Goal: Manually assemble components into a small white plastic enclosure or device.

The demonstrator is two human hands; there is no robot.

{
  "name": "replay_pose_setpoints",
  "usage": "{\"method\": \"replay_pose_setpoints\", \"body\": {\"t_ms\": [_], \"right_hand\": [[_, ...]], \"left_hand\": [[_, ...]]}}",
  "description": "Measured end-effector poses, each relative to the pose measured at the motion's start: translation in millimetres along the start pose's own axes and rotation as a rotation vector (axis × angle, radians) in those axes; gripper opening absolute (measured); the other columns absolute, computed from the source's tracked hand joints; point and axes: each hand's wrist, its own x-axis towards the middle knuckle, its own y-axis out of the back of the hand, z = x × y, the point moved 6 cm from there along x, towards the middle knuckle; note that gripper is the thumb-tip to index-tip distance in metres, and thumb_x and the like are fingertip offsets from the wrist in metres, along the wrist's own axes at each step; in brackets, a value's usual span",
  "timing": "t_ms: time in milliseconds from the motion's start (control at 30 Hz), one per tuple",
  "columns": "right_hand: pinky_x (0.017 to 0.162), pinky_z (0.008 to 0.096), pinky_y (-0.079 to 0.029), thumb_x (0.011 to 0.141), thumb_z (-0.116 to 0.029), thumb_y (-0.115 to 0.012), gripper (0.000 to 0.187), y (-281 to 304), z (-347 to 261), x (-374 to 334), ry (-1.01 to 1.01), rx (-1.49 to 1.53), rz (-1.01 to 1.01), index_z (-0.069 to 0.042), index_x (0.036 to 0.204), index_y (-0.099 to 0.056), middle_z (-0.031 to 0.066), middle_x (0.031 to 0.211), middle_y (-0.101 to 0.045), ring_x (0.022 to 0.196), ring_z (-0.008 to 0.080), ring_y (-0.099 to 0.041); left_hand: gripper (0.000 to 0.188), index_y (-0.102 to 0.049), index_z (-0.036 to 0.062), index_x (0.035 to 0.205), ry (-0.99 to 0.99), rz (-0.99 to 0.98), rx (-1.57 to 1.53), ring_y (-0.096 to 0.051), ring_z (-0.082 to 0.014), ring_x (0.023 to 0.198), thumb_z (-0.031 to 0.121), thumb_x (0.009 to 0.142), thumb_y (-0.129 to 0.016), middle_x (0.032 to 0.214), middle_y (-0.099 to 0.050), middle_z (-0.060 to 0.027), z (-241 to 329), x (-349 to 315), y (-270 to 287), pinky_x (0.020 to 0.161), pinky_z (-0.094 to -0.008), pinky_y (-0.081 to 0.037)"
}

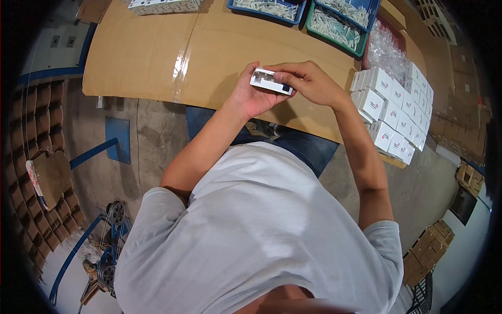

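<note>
A small white box [260,80] with an opening in its upper face lies across the fingers of my left hand [252,97], close above the near edge of the cardboard-covered table. My left fingers and thumb hold it from below and at its left end. My right hand [312,83] pinches the box's right end, thumb on top near a dark patch. The right fingers hide part of the box, and what sits inside it is too small to make out.
Stacked white boxes [396,107] stand at the table's right edge. Blue tray [301,11] and green tray [334,40] hold thin white pieces; clear plastic bags [384,49] fill a red bin behind the stack. More white boxes [164,6] sit far left on the brown cardboard tabletop [141,57].
</note>
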Motion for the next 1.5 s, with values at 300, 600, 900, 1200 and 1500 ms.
{"method": "replay_pose_setpoints", "body": {"t_ms": [300,600,900,1200,1500], "right_hand": [[0.084,0.0295,-0.054,0.104,-0.018,-0.057,0.031,-0.3,-0.5,1.9,0.021,0.010,0.019,-0.006,0.130,-0.068,0.0102,0.104,-0.076,0.092,0.0130,-0.068],[0.088,0.0320,-0.054,0.102,-0.016,-0.059,0.034,-6.4,3.0,-2.8,0.008,0.003,0.064,-0.008,0.134,-0.066,0.0119,0.115,-0.075,0.099,0.0155,-0.069],[0.122,0.0460,-0.026,0.090,-0.009,-0.071,0.046,-14.2,-54.9,-36.3,0.315,-0.241,0.220,-0.006,0.135,-0.065,0.0135,0.153,-0.052,0.151,0.0360,-0.032],[0.110,0.0369,-0.043,0.091,0.001,-0.074,0.072,-39.8,-45.8,-65.6,0.220,0.646,0.750,0.004,0.152,-0.036,0.0202,0.150,-0.046,0.136,0.0252,-0.049],[0.102,0.0324,-0.048,0.088,-0.003,-0.079,0.058,-55.8,-39.0,-83.5,0.230,0.753,0.719,0.006,0.136,-0.048,0.0124,0.127,-0.061,0.117,0.0193,-0.059]], "left_hand": [[0.067,-0.042,-0.0015,0.140,-0.109,0.193,0.097,-0.053,-0.0392,0.129,0.055,0.107,-0.029,0.139,-0.052,-0.0242,-4.3,-5.7,-11.8,0.113,-0.0610,-0.041],[0.080,-0.040,0.0023,0.144,-0.181,0.260,0.313,-0.054,-0.0380,0.129,0.068,0.104,-0.018,0.140,-0.051,-0.0224,1.2,-5.0,-17.5,0.111,-0.0620,-0.042],[0.075,-0.044,0.0079,0.150,-0.223,-0.028,0.528,-0.056,-0.0239,0.129,0.065,0.104,-0.031,0.141,-0.056,-0.0113,-3.3,-20.0,-63.4,0.107,-0.0439,-0.049],[0.071,-0.048,-0.0007,0.139,-0.748,-0.263,1.228,-0.053,-0.0326,0.133,0.061,0.105,-0.035,0.146,-0.051,-0.0232,-27.2,-65.2,-103.8,0.110,-0.0420,-0.044],[0.043,-0.055,-0.0043,0.133,-0.843,-0.393,1.445,-0.055,-0.0342,0.132,0.027,0.103,-0.058,0.144,-0.054,-0.0278,-30.1,-87.4,-118.0,0.110,-0.0423,-0.043]]}}
